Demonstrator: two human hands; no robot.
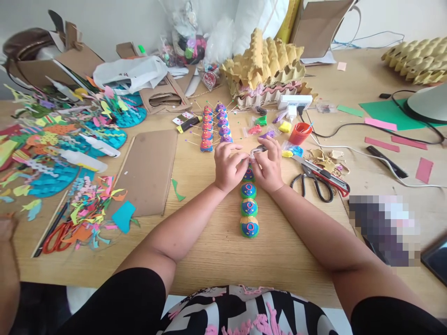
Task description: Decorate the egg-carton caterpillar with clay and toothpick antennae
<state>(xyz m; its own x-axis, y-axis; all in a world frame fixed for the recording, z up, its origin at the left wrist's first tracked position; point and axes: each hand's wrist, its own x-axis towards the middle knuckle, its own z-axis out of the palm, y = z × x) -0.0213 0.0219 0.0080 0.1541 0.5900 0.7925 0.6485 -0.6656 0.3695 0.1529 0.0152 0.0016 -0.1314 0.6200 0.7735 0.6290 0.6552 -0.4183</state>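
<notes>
Fingertip to fingertip, pinching crumpled, greyish plastic packet between left hand and right hand; likely feeling light, gripping best edgewise.

A wood-grained desk is covered with craft materials; at the left, blue woven pieces, white bottles and a heap of paper scraps are spread beside a brown cardboard sheet; near the middle, a row of green-and-blue domes is laid; beyond it, red domes and purple domes are lined up in two rows; egg trays are stacked at the far side; to the right, a red cup, black-handled scissors, a red cutter and pink paper strips are placed.
</notes>
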